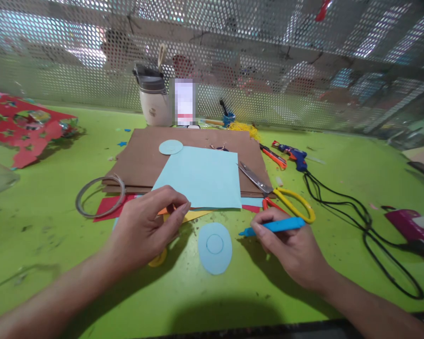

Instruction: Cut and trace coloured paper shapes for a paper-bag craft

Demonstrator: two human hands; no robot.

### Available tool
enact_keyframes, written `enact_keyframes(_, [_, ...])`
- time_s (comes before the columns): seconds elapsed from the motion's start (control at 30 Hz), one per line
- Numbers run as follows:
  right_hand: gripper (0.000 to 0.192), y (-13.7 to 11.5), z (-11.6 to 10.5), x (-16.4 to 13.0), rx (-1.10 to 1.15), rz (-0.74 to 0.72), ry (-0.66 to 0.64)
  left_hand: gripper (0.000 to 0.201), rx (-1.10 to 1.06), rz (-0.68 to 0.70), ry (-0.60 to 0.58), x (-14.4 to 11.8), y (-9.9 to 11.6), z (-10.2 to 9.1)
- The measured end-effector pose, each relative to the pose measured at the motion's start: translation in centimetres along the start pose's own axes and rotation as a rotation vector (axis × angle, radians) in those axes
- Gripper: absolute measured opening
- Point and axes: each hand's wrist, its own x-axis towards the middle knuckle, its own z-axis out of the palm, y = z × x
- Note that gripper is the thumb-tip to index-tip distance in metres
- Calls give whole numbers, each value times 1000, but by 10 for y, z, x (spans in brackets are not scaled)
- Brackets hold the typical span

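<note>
Has a pale blue paper disc (215, 262) flat on the green tabletop (212, 301), between the fingers of the two hands, with a smaller circle drawn on it. Shows part of a yellow round thing (158, 259) just below the left fingers, half hidden by them. Grips a blue marker (279, 226) in the fingers of the right hand (289, 249), with its tip pointing left, near the disc's edge. Curls the fingers of the left hand (150, 223), with thumb and forefinger nearly meeting at the near edge of a light blue sheet (201, 176); cannot tell whether fully closed or touching that edge. Has scissors (256, 180) just beyond the right fingers, with one yellow and one red handle, and a grey ring (78, 200) left of the left fingers. Includes brown cardboard (137, 155) beneath the sheet, beyond both sets of fingers, then a blue glue gun (297, 157) farther out past the right fingers and, well beyond the left fingers, a white bottle (154, 106) with a dark lid.
</note>
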Motion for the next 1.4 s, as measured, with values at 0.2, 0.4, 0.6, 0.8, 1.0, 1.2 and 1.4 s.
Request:
enact_keyframes(0.2, [13, -1, 1, 0, -6, -8, 1, 15, 13, 0, -15, 0, 1, -1])
enact_keyframes(0.4, [14, 0, 1, 1, -4, -8, 7, 15, 20, -7, -9, 0, 1, -1])
enact_keyframes(0.6, [14, 0, 0, 0, -9, -13, 0, 14, 22, -11, -24, 0, 2, -1])
enact_keyframes(0.8, [12, 0, 1, 0, 7, -8, -6, 14, 11, -2, -20, 0, 2, -1])
enact_keyframes(1.0, [12, -1, 1, 0, 12, -9, -1, 14, 22, 23, -20, -1, 1, -1])
enact_keyframes(1.2, [11, 1, 1, 0, 14, -15, 1, 15, 32, 19, -22, -1, 0, 0])
enact_keyframes(1.4, [11, 2, 1, 1, 27, -21, -2, 14, 26, 12, -24, 0, 0, 0])
